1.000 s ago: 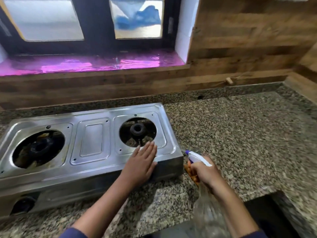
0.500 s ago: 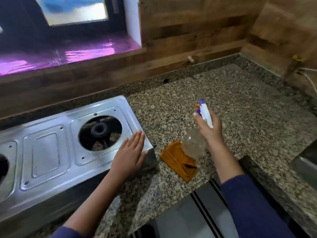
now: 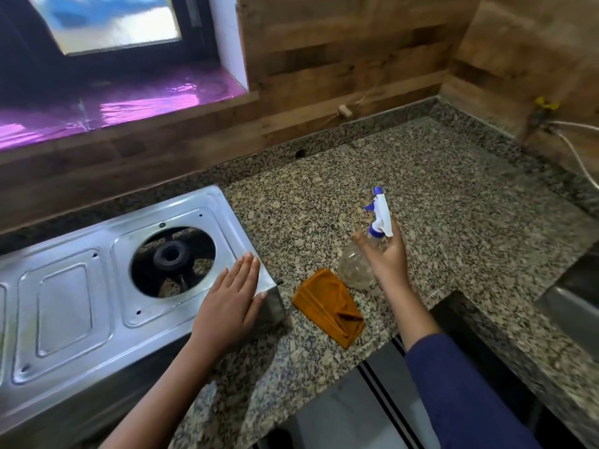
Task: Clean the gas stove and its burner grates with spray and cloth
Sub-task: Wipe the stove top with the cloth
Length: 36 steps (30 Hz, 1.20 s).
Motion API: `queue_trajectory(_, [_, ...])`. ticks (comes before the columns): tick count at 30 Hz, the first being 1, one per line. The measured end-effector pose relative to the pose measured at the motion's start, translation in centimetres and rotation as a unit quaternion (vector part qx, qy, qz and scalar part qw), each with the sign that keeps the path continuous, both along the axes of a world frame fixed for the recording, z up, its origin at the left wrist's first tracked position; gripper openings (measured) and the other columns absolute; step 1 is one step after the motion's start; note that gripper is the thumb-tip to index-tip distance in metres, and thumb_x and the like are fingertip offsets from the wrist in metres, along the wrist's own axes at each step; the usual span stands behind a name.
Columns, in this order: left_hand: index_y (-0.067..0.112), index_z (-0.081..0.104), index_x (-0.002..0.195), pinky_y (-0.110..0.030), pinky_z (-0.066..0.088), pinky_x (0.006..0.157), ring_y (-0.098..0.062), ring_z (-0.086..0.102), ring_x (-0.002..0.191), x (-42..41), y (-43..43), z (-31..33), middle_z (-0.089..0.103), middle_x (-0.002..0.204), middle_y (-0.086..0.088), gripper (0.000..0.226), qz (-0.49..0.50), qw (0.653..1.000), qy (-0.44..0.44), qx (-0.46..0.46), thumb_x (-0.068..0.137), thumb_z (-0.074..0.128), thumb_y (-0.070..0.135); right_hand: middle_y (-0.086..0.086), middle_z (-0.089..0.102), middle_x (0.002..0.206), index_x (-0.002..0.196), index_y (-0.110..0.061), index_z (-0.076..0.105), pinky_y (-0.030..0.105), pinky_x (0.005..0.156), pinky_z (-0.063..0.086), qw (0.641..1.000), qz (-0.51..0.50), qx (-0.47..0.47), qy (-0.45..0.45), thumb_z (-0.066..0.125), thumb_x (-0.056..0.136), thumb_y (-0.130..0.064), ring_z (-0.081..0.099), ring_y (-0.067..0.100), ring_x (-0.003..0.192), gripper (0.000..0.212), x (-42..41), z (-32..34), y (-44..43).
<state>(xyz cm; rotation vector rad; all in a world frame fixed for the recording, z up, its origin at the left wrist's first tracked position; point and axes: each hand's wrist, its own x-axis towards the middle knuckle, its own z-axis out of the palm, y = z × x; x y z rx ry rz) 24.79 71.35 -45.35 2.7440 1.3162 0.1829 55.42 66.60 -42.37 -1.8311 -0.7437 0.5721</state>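
A steel gas stove (image 3: 74,296) sits at the left on the granite counter (image 3: 437,196), its burner opening (image 3: 173,260) without a grate. My left hand (image 3: 231,303) lies flat, fingers together, on the stove's front right corner. To the right, my right hand (image 3: 387,257) grips the neck of a clear spray bottle (image 3: 355,267) with a white and blue trigger head (image 3: 381,212); the bottle's base is at the counter surface. A folded orange cloth (image 3: 329,306) lies on the counter between stove and bottle.
A wooden backsplash (image 3: 340,59) runs behind, with a window and purple sill (image 3: 113,105) at upper left. White cables (image 3: 573,144) hang at the right wall. A sink edge (image 3: 573,296) shows at far right. The counter's front edge drops off below the cloth.
The view swung right. My right hand carried the spray bottle from beside the stove's front out to the right and set it lower, uncovering the orange cloth. The left hand stayed on the stove.
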Motion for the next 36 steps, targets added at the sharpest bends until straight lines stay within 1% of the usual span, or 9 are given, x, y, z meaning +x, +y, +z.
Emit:
queue_trajectory(3, [0.013,0.015,0.155,-0.041,0.019,0.121,-0.019,0.009,0.15,0.0,-0.1,0.0,0.013,0.161,-0.004,0.066,0.001,1.0,-0.003,0.004,0.101,0.013,0.051,0.003,0.053,0.124,0.127,-0.018,0.047,0.014,0.068,0.048,0.992,-0.104,0.003,-0.074,0.071,0.084,-0.039,0.057,0.014,0.1,0.054,-3.1,-2.6,-3.6])
queue_trajectory(5, [0.013,0.015,0.155,-0.041,0.019,0.121,-0.019,0.009,0.15,0.0,-0.1,0.0,0.012,0.162,-0.004,0.066,0.002,1.0,-0.004,0.003,0.101,0.013,0.051,0.001,0.057,0.108,0.113,-0.02,0.052,0.018,0.057,0.05,0.992,-0.047,-0.011,-0.119,0.067,0.087,-0.036,0.06,0.013,0.086,0.034,-5.8,-4.6,-5.2])
queue_trajectory(10, [0.014,0.013,0.155,-0.041,0.018,0.121,-0.019,0.008,0.15,0.0,-0.2,0.1,0.01,0.162,-0.004,0.066,0.001,1.0,-0.004,-0.001,0.101,0.012,0.052,-0.004,0.046,0.135,0.138,-0.024,0.043,0.038,0.098,0.046,0.9,0.2,-0.208,-0.326,0.068,0.082,-0.05,0.044,0.018,0.124,0.066,-8.0,-9.7,-5.4])
queue_trajectory(17, [0.014,0.012,0.156,-0.037,0.01,0.122,-0.017,0.004,0.15,-0.1,-0.2,0.2,0.007,0.162,-0.002,0.065,0.001,1.0,0.002,0.002,0.101,0.015,0.05,0.002,0.057,0.122,0.134,-0.014,0.054,0.031,0.087,0.05,0.873,0.229,-0.167,-0.396,0.061,0.093,-0.033,0.05,0.021,0.108,0.046,-6.6,-11.0,-5.3])
queue_trajectory(22, [0.019,0.008,0.156,-0.04,0.009,0.123,-0.013,-0.004,0.15,-1.0,-0.6,0.6,0.001,0.162,0.003,0.068,0.003,0.999,-0.04,-0.025,0.098,0.011,0.055,0.004,0.068,0.105,0.113,-0.014,0.069,0.025,0.074,0.056,0.978,0.159,-0.115,-0.073,0.066,0.092,-0.026,0.065,0.014,0.087,0.025,-6.0,-7.8,-4.3])
queue_trajectory(26, [0.018,0.013,0.155,-0.035,0.007,0.122,-0.01,0.001,0.15,-4.3,-2.7,0.8,0.008,0.162,0.003,0.066,0.053,0.994,-0.099,-0.014,0.1,0.024,0.052,0.007,0.075,0.093,0.107,-0.014,0.071,0.033,0.073,0.059,0.976,0.066,-0.021,0.205,0.068,0.089,-0.027,0.071,0.02,0.084,0.023,-8.0,-2.9,-4.2])
queue_trajectory(28, [0.017,0.018,0.155,-0.036,0.01,0.121,-0.011,0.005,0.15,-6.5,-3.7,0.8,0.012,0.162,0.001,0.065,0.085,0.991,-0.108,0.0,0.1,0.027,0.051,0.003,0.075,0.088,0.099,-0.018,0.073,0.031,0.071,0.059,0.97,0.09,0.034,0.225,0.07,0.087,-0.023,0.072,0.017,0.081,0.013,-10.0,-0.3,-3.3])
queue_trajectory(32, [0.016,0.027,0.153,-0.036,0.013,0.121,-0.014,0.014,0.15,-10.4,-4.6,0.6,0.021,0.16,0.0,0.061,0.166,0.978,-0.124,0.021,0.099,0.032,0.046,-0.004,0.066,0.101,0.101,-0.018,0.074,0.023,0.083,0.049,0.969,0.206,0.111,-0.083,0.075,0.084,-0.028,0.059,0.0,0.096,0.019,-14.6,2.0,0.4])
queue_trajectory(36, [0.012,0.037,0.149,-0.041,0.02,0.117,-0.018,0.024,0.146,-13.9,-5.5,0.2,0.031,0.157,-0.005,0.063,0.263,0.959,-0.107,0.019,0.097,0.03,0.046,0.003,0.028,0.156,0.146,-0.022,0.039,0.044,0.114,0.023,0.823,0.35,-0.089,-0.438,0.044,0.092,-0.057,0.022,0.023,0.143,0.065,-18.7,0.2,4.4])
